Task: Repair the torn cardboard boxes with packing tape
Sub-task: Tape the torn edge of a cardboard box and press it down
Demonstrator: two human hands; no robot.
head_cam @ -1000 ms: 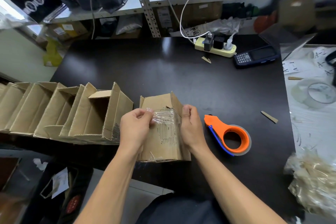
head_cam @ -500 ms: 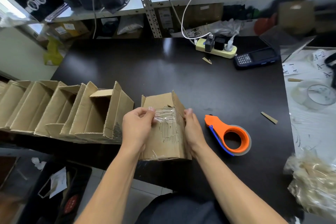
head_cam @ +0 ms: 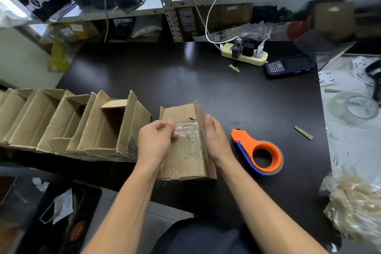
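Left hand (head_cam: 155,142) pinching the loose end of a clear tape strip (head_cam: 185,130) against the near face of a small cardboard box (head_cam: 183,161), fingers curled. Right hand (head_cam: 215,140) flat along the box's right side, fingers straight, steadying. Just right of that hand, apart from it, an orange tape dispenser (head_cam: 259,153) lying on the dark table (head_cam: 206,88). Left of the pinching hand, a row of open boxes (head_cam: 61,121).

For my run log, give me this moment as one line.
step: taping tear | left hand: pinching tape strip on box | right hand: flat against box side | dispenser: on table, untouched
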